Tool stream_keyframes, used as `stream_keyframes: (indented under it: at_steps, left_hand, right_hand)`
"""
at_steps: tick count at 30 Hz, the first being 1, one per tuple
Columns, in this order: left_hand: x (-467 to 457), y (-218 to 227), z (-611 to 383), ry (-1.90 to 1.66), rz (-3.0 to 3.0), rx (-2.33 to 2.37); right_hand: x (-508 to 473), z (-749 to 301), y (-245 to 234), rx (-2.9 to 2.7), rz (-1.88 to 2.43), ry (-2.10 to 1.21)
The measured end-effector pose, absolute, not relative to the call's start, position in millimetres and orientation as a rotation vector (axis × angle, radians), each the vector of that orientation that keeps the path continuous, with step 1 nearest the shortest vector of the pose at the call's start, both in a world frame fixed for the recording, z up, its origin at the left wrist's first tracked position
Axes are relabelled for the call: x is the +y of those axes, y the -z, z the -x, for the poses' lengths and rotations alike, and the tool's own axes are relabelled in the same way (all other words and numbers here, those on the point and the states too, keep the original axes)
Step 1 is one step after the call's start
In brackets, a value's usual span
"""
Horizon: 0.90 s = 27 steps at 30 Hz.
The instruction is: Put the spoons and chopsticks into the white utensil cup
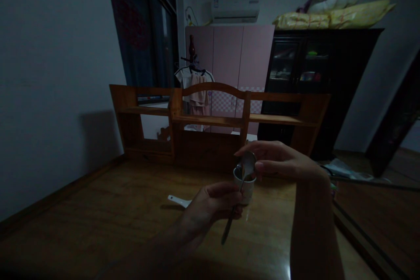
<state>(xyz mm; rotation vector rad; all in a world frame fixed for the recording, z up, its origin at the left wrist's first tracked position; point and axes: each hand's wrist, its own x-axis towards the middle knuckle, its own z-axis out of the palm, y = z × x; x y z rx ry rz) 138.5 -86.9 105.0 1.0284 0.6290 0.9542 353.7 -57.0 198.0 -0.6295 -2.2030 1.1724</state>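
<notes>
A metal spoon (248, 162) is held slantwise in front of me, bowl up and handle down toward me. The fingers of my left hand (213, 204) are closed round its handle. With thumb and fingers, my right hand (282, 160) grips the edge of the bowl from the right. Just behind the spoon is a light-coloured cup (250, 190), partly hidden by the spoon and my left fingers. Something shiny shows at the cup's rim, too dark to name. A white spoon (178, 201) lies on the table, its far end covered by my left hand.
The wooden table (124, 210) has a wooden shelf rack (210, 120) along its back edge. A wall (59, 74) rises at the left. Behind the rack stand a clothes rack with garments (197, 83), a pink wardrobe (228, 57) and a dark cabinet (344, 74).
</notes>
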Motion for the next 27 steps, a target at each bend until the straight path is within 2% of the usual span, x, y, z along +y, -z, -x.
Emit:
stream_keyframes:
  at_steps: [12, 17, 27]
  left_hand:
    - [-83, -92, -142, -0.968, -1.154, 0.618]
    - [-85, -97, -142, -0.957, -1.084, 0.684]
    - [-86, -97, -144, -1.023, -0.935, 0.518]
  right_hand:
    - [-58, -351, -200, -2.288, 0.542, -1.168]
    - [-57, -352, -200, -2.322, 0.58, -1.072]
    - [-56, -352, -200, -2.312, 0.657, -1.105]
